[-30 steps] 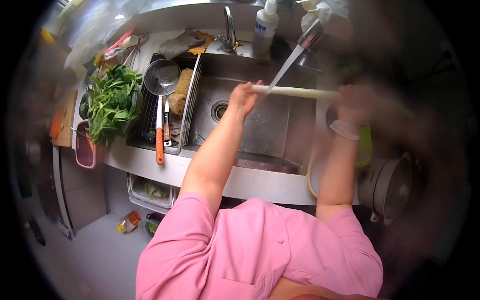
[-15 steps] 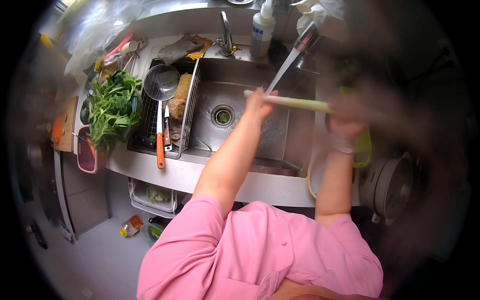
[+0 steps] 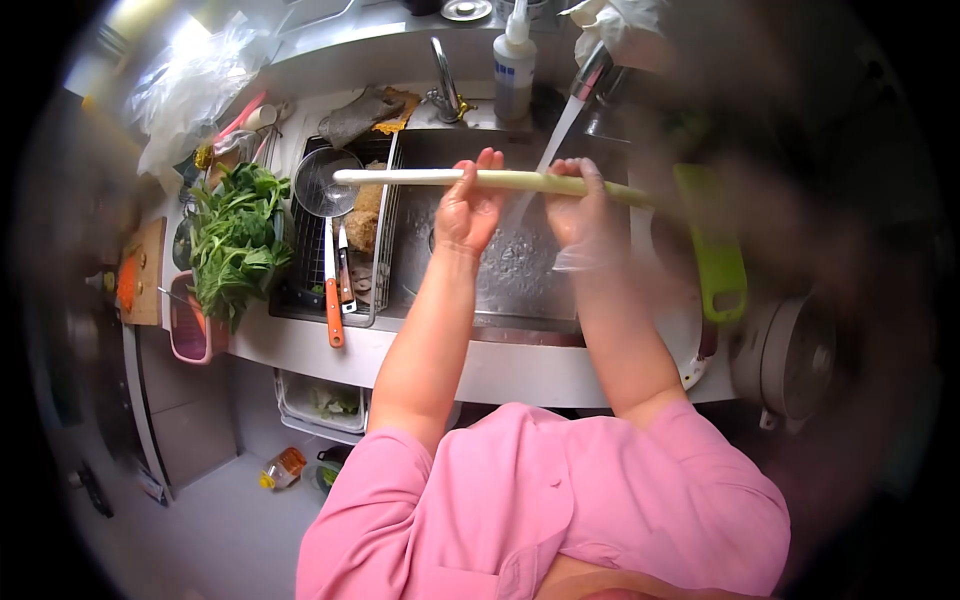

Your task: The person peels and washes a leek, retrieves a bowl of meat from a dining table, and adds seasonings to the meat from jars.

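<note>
Through the head view I had the stalk held across the sink, gripped in both hands, its white end pointing left and its greener length running off to the right, where it blurred. My left hand was turned palm up and held it loosely under the thumb, the fingers stretched out past it. My right hand was closed around the greener part, with what looked like a thin clear glove bunched at the wrist. Water ran from the faucet and came down at the stalk between my two hands. The white end reached over the rack and the near side of the round strainer. Below the strainer, an orange-handled knife and a dark-handled knife lay side by side on the rack. Leafy greens were piled left of the rack, just above a pink basket on the bench. A bottle stood behind the sink, near the faucet. To my right were a bright green board and a pot, partly lost in blur.
</note>
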{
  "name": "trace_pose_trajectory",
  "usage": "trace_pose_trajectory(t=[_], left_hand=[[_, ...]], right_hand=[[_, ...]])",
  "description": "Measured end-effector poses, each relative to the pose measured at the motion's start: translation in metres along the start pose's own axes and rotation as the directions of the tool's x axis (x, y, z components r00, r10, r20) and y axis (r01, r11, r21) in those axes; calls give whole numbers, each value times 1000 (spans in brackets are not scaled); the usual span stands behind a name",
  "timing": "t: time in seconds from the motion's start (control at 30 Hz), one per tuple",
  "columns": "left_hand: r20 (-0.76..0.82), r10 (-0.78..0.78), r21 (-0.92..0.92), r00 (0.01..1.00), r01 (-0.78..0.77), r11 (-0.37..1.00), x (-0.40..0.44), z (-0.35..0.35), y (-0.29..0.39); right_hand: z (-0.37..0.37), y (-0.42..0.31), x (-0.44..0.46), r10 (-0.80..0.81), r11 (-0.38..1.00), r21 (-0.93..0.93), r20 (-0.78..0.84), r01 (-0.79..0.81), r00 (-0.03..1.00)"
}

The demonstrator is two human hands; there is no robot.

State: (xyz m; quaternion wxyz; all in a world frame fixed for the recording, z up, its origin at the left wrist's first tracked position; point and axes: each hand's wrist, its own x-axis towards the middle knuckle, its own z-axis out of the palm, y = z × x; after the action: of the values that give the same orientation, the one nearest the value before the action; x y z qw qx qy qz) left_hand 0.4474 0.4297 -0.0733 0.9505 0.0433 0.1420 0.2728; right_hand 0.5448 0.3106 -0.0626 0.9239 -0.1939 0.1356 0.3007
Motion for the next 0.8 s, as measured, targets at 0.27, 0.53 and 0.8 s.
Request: trace_pose_trajectory(t=[0.27, 0.53, 0.8], left_hand=[[200, 284, 687, 938, -341, 642, -52, 61, 62], [372, 330, 804, 868, -478, 354, -97, 107, 73], [297, 238, 952, 925, -307, 4, -92, 59, 94]], right_hand=[[10, 53, 24, 172, 978, 139, -139, -153, 975], [-75, 50, 96, 300, 941, 261, -352, -215, 886], [-40, -61, 87, -197, 507, -862, -121, -5, 973]])
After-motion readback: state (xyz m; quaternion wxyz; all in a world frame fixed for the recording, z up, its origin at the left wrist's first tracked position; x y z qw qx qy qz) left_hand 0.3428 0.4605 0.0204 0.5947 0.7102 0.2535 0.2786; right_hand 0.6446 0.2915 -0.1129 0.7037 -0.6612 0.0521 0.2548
